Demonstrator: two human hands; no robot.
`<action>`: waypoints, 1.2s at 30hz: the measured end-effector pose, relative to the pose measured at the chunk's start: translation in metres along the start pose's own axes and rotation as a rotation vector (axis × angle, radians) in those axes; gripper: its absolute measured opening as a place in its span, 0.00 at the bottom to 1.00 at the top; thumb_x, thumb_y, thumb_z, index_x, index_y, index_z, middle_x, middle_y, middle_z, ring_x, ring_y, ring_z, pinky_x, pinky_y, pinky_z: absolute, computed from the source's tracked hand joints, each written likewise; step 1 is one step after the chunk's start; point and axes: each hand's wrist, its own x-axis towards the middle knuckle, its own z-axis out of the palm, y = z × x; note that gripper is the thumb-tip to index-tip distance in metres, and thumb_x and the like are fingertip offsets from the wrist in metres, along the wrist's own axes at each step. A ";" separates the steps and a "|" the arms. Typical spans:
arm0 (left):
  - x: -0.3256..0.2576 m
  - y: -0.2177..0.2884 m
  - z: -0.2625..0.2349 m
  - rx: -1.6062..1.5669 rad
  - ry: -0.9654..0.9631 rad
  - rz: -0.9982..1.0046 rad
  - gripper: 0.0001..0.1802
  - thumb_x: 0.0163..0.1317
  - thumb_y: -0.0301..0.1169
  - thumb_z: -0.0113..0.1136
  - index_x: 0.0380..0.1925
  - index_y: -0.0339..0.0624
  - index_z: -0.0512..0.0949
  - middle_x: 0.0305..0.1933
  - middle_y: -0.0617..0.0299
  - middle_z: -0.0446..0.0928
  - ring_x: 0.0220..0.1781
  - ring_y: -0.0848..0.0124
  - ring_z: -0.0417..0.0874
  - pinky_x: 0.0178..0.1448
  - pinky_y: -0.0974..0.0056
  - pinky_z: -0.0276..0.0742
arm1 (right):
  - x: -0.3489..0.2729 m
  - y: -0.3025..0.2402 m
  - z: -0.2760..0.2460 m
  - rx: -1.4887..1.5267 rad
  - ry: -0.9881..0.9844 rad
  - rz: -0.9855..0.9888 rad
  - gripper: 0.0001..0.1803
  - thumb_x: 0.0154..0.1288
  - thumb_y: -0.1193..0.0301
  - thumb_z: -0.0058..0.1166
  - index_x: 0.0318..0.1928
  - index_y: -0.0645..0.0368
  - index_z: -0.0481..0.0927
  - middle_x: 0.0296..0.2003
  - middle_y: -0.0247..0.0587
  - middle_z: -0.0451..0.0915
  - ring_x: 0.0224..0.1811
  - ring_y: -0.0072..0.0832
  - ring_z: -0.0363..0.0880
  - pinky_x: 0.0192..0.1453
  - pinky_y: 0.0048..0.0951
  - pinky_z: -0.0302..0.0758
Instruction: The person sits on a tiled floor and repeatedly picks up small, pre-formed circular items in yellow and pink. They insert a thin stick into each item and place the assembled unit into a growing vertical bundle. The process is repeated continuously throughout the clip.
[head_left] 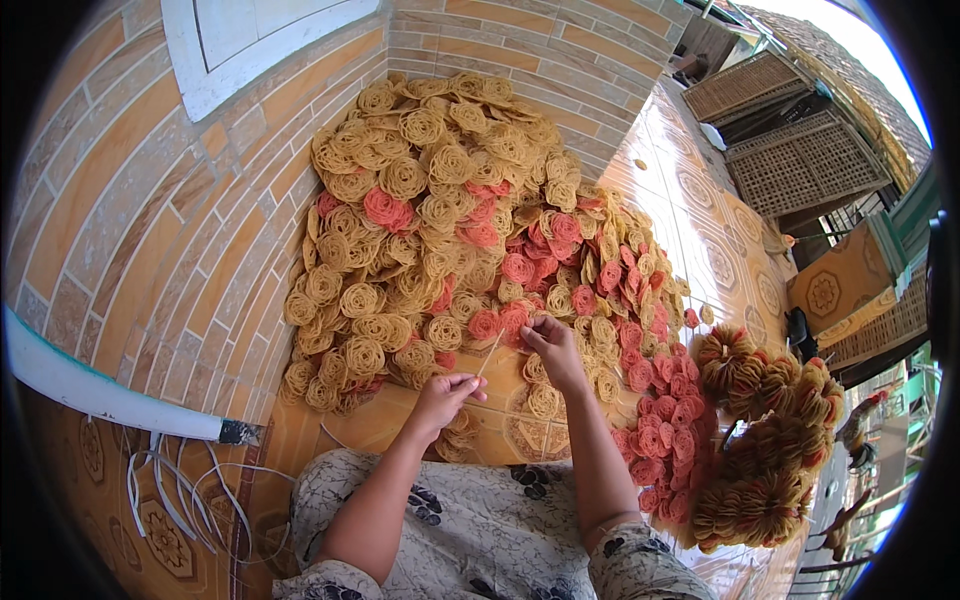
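A thin pale strand is stretched slantwise between my two hands. My left hand pinches its lower end between thumb and fingers. At the upper end, my right hand is closed with thumb and forefinger together. Just beyond my hands lies a large heap of tan coiled rosettes, flat and lacy like discs of dried noodles. Pink rosettes are mixed into it. More pink rosettes spread over the floor to the right of my right forearm.
Tied bundles of tan and reddish discs stand at the right. White flat strips lie loose at the lower left. A brick-patterned wall borders the heap on the left and back. Woven racks and a rooster are farther right.
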 end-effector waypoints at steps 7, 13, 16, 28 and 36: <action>0.004 -0.009 0.001 0.158 -0.015 0.190 0.12 0.68 0.30 0.52 0.41 0.31 0.80 0.31 0.62 0.82 0.36 0.76 0.81 0.49 0.70 0.74 | -0.002 -0.003 0.005 -0.001 -0.004 0.009 0.06 0.68 0.74 0.54 0.39 0.64 0.78 0.33 0.33 0.81 0.35 0.18 0.78 0.42 0.21 0.76; 0.007 -0.011 -0.001 0.160 -0.012 0.198 0.14 0.67 0.31 0.54 0.41 0.30 0.81 0.30 0.61 0.84 0.37 0.79 0.81 0.48 0.71 0.74 | -0.005 -0.009 0.008 -0.132 0.001 -0.005 0.06 0.68 0.73 0.54 0.39 0.65 0.77 0.33 0.34 0.82 0.35 0.19 0.80 0.42 0.21 0.77; 0.007 -0.013 0.000 0.174 -0.009 0.198 0.14 0.67 0.31 0.54 0.42 0.31 0.81 0.31 0.60 0.84 0.38 0.78 0.81 0.49 0.70 0.74 | -0.005 -0.010 0.011 -0.177 -0.010 -0.022 0.06 0.68 0.74 0.54 0.39 0.65 0.78 0.33 0.35 0.82 0.36 0.19 0.80 0.43 0.21 0.77; 0.007 -0.015 -0.009 -0.257 0.012 -0.047 0.12 0.68 0.33 0.55 0.43 0.39 0.81 0.32 0.67 0.81 0.19 0.86 0.60 0.23 0.77 0.57 | 0.005 0.012 0.008 -0.463 -0.388 -0.151 0.12 0.62 0.78 0.56 0.47 0.59 0.80 0.40 0.39 0.81 0.39 0.28 0.80 0.47 0.28 0.76; 0.014 -0.024 -0.011 0.312 0.197 0.203 0.12 0.68 0.31 0.54 0.41 0.34 0.81 0.29 0.64 0.84 0.25 0.82 0.73 0.32 0.73 0.68 | 0.029 0.046 0.040 -1.110 0.259 -0.561 0.19 0.56 0.76 0.60 0.50 0.57 0.77 0.44 0.48 0.78 0.35 0.32 0.81 0.41 0.28 0.76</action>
